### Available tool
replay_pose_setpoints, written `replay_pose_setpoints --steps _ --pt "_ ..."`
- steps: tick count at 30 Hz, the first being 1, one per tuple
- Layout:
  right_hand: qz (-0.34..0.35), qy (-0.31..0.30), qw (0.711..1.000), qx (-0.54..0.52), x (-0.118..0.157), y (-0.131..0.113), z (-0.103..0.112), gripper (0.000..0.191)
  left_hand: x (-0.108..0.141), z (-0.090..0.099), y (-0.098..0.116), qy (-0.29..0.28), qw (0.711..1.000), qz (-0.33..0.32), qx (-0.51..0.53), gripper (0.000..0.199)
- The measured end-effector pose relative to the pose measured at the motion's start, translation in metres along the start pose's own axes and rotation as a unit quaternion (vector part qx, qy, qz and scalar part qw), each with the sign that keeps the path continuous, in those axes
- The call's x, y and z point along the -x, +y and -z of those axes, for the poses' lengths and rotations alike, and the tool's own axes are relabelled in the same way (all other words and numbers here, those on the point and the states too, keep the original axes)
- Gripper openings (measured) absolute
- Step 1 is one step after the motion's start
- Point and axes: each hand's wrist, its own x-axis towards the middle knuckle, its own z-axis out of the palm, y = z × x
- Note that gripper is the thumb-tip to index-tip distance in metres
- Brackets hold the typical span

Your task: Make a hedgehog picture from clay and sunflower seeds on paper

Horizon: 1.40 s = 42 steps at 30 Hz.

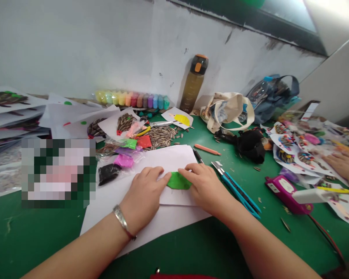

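A flattened piece of bright green modelling clay [178, 181] lies on a white sheet of paper [174, 198], with a few short drawn lines below its edge. My left hand [147, 190] rests on the paper at the clay's left, its thumb touching the clay's edge and its fingers slightly bent. From the right, my right hand [205, 184] reaches over the clay, with outstretched fingertips on its upper right part. Both hands have their fingers apart and neither grips the clay. Part of the clay's right side is hidden under the right hand.
Right of the paper lie a blue-handled cutter [235, 190], a black pen [197, 155] and a purple glue gun [291, 193]. Behind are sunflower seeds [163, 136], clay packets [123, 161] and a bottle [194, 83]. Another person's hand [341, 164] rests far right.
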Motion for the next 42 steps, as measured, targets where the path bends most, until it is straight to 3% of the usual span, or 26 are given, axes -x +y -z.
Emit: replay_pose_setpoints --steps 6,12,19,26,33,39,42 --pt "-0.002 -0.03 1.0 -0.002 0.007 0.006 0.012 0.052 0.001 0.001 0.001 -0.002 1.0 -0.001 0.004 0.053" --pt "0.0 -0.036 0.997 0.062 0.008 -0.002 0.009 0.047 0.0 0.001 0.001 0.003 1.0 -0.006 -0.007 0.05" --pt "0.01 -0.034 0.999 -0.018 0.005 0.009 0.012 0.057 0.0 0.0 0.0 0.002 1.0 -0.002 0.002 0.054" --pt "0.001 -0.035 0.997 0.068 0.005 -0.005 0.007 0.048 0.0 0.001 0.001 -0.003 1.0 -0.005 -0.007 0.052" --pt "0.011 -0.044 0.999 -0.005 0.007 0.006 0.019 0.052 0.0 0.001 0.0 -0.006 1.0 -0.005 -0.013 0.052" --pt "-0.002 -0.083 0.994 0.076 0.008 0.0 0.018 0.044 0.0 0.001 0.001 -0.011 1.0 -0.001 -0.014 0.055" --pt "-0.006 -0.083 0.994 0.064 0.007 0.001 0.017 0.045 -0.001 0.002 0.001 -0.017 1.0 -0.004 -0.017 0.056"
